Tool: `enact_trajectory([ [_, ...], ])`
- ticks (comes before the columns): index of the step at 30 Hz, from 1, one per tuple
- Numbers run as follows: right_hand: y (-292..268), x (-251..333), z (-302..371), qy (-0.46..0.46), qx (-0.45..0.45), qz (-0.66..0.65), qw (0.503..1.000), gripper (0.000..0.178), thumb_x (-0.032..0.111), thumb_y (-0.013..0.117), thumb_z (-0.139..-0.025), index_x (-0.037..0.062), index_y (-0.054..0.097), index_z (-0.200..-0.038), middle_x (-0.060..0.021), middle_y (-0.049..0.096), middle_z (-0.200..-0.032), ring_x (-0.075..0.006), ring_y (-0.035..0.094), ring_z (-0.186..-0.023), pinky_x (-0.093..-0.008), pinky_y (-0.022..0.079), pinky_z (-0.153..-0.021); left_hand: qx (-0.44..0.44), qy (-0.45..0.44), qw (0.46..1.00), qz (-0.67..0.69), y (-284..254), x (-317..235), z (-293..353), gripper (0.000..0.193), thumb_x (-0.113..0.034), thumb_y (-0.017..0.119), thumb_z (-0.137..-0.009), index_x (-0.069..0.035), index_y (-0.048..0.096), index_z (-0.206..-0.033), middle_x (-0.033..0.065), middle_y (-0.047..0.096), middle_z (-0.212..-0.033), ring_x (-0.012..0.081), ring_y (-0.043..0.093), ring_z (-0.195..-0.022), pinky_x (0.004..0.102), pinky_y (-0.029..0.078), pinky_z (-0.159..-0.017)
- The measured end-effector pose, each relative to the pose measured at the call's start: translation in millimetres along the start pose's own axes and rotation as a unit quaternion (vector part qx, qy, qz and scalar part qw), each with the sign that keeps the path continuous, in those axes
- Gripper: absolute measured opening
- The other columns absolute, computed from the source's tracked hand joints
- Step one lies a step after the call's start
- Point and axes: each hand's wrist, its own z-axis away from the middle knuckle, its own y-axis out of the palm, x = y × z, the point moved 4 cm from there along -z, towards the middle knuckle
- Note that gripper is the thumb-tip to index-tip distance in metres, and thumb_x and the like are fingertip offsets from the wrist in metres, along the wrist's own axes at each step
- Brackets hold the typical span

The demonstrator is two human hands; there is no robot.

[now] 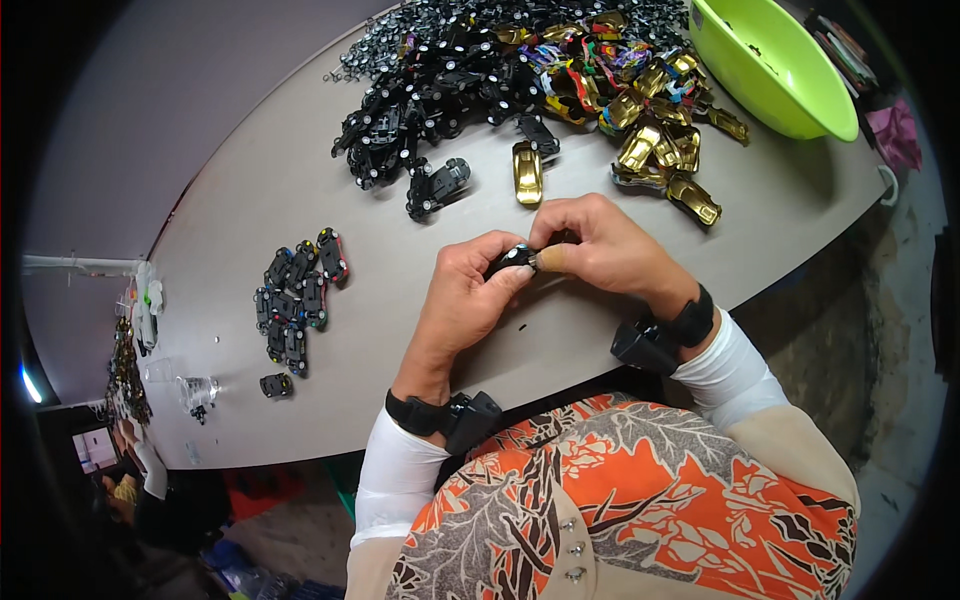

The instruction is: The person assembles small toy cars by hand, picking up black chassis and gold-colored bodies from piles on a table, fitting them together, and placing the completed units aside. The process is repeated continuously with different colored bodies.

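Note:
My left hand [466, 288] is closed round a small black toy car [513, 259] just above the table's near side. At the car's right end, my right hand [608, 248] pinches with thumb and forefinger; its thumb has a tan wrap. A small pale bit shows between the fingertips, too small to name. Straight ahead of my hands lies a shiny gold toy car body [527, 174], with a black car chassis [538, 134] touching its far end. Further left, black chassis [437, 187] rest apart from the big heap.
A heap of black chassis [385, 130] stands at the far side, beside gold and coloured car bodies [655, 145] and small grey parts [390, 45]. Several toy cars [290, 300] lie underside up at left. A green basin [800, 95] leans far right; another person's arm [150, 468] shows lower left.

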Motion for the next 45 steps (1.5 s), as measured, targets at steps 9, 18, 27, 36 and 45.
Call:
enact_trajectory([
  [9,13.7,-6.1,-0.9,-0.008,-0.017,0.099,0.995,0.011,0.005,0.063,-0.068,-0.0005,0.062,-0.077,-0.0149,0.057,-0.062,-0.0197,0.055,-0.057,-0.0314,0.043,-0.055,-0.030,0.009,0.991,-0.127,-2.8,2.4,4.6,0.015,-0.001,0.060,-0.076,0.003,0.062,-0.090,0.0035,0.059,-0.067,0.0082,0.049,-0.059,0.0243,0.042,-0.056],
  [18,-3.4,7.2,-5.9,-0.167,-0.196,0.167,0.952,0.015,-0.004,0.054,-0.071,-0.0009,0.059,-0.084,-0.0128,0.061,-0.078,-0.0277,0.060,-0.068,-0.0340,0.047,-0.063,-0.282,0.125,0.881,-0.357,-115.5,-20.9,54.1,0.022,0.003,0.061,-0.070,0.001,0.063,-0.091,0.0072,0.061,-0.100,0.0144,0.056,-0.088,0.0260,0.046,-0.075],
  [27,1.4,0.0,-21.7,-0.208,-0.193,0.363,0.888,0.024,-0.008,0.054,-0.068,0.0022,0.056,-0.090,-0.0109,0.058,-0.083,-0.0296,0.057,-0.080,-0.0363,0.047,-0.069,-0.338,0.175,0.783,-0.492,-113.1,-37.8,9.2,0.018,-0.010,0.065,-0.073,0.000,0.065,-0.087,0.0144,0.063,-0.099,0.0284,0.060,-0.091,0.0342,0.046,-0.081],
  [36,-15.0,-4.6,-15.1,-0.001,-0.039,-0.338,0.940,0.020,-0.001,0.064,-0.074,0.0042,0.058,-0.092,-0.0014,0.059,-0.079,-0.0075,0.053,-0.066,-0.0242,0.043,-0.055,-0.353,0.122,0.841,-0.391,-81.1,-14.7,-35.4,0.029,-0.009,0.068,-0.069,-0.001,0.061,-0.095,0.0101,0.064,-0.079,0.0203,0.062,-0.065,0.0303,0.049,-0.064],
  [45,-8.2,-6.3,-14.5,-0.004,-0.015,-0.543,0.840,0.016,0.002,0.063,-0.077,0.0075,0.058,-0.092,-0.0006,0.055,-0.077,-0.0098,0.048,-0.056,-0.0238,0.039,-0.051,-0.097,0.025,0.947,0.304,-25.9,-11.9,-14.5,0.032,0.000,0.063,-0.075,0.000,0.050,-0.104,0.0076,0.057,-0.091,0.0174,0.061,-0.069,0.0281,0.051,-0.057],
])
